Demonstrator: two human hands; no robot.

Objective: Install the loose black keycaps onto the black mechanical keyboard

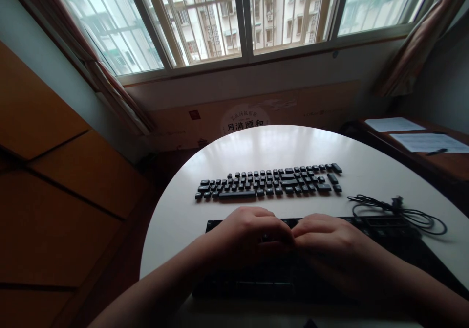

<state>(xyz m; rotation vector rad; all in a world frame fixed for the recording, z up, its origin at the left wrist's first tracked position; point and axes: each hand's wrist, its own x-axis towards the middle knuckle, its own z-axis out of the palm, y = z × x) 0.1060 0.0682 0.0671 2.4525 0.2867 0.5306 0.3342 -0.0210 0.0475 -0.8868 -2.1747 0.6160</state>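
A black keyboard (256,289) lies along the near side of the white round table (286,144). Over its upper rows my left hand (252,228) and my right hand (326,235) meet, fingers curled and fingertips together. Whatever the fingertips grip is hidden behind them. Beyond the hands, several loose black keycaps (269,177) are laid out in rows like a keyboard layout, with a long space bar (237,194) at the front.
A coiled black cable (414,214) rests at the keyboard's right end. On the right, a brown desk (450,162) holds papers (430,142) and a pen (437,151). Wooden cabinets (54,196) stand left; barred windows (208,20) are ahead.
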